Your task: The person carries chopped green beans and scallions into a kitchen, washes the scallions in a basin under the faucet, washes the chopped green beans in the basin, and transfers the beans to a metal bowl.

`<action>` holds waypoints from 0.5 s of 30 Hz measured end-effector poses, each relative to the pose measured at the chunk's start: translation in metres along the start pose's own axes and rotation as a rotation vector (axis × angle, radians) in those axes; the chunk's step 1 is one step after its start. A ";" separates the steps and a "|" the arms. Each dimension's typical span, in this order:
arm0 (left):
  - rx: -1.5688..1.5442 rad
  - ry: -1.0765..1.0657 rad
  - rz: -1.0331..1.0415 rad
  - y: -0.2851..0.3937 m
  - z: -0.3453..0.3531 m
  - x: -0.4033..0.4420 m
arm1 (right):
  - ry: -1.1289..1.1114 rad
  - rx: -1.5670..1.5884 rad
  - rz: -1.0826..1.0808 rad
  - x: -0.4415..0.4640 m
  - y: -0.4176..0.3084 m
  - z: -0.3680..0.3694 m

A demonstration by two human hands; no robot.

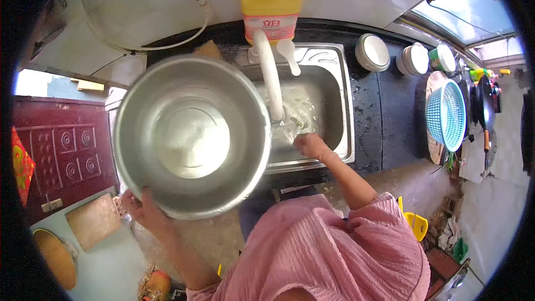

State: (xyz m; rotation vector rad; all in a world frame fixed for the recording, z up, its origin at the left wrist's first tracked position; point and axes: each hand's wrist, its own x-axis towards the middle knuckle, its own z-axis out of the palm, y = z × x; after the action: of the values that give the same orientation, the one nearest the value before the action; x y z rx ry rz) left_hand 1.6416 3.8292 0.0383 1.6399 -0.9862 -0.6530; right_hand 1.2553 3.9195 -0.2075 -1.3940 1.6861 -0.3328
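Note:
My left hand (146,212) grips the lower left rim of a large metal basin (192,184), which is tilted so that its inside faces me. The basin holds nothing that I can see and covers the left part of the sink. Over the metal sink (334,86), my right hand (311,146) is curled, and whatever its fingers hold is hidden. Just beyond those fingers, small greenish pieces (301,121) lie in moving water. A white faucet (270,81) arches down into the sink, close to the basin's right rim.
A yellow detergent jug (270,8) stands behind the faucet. Along the dark counter (365,117) to the right are a white tub (372,52), more containers and a blue basket (446,114). A cutting board (93,220) lies on the pale surface at lower left.

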 end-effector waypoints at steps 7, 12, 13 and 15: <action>0.067 -0.127 0.015 0.004 0.025 -0.031 | 0.165 -0.430 0.261 0.041 0.030 -0.017; 0.109 -0.071 0.011 -0.008 0.016 -0.036 | 0.205 -0.596 0.044 0.111 0.042 -0.002; 0.102 -0.060 0.026 -0.009 0.016 -0.038 | 0.172 -0.621 0.025 0.123 0.048 0.012; 0.078 -0.058 0.013 -0.009 0.019 -0.043 | -0.036 -0.653 0.041 0.123 0.044 0.026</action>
State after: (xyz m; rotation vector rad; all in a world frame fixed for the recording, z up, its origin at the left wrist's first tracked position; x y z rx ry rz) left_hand 1.6072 3.8574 0.0216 1.6888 -1.0750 -0.6637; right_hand 1.2510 3.8330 -0.3085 -1.8049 1.8751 0.2990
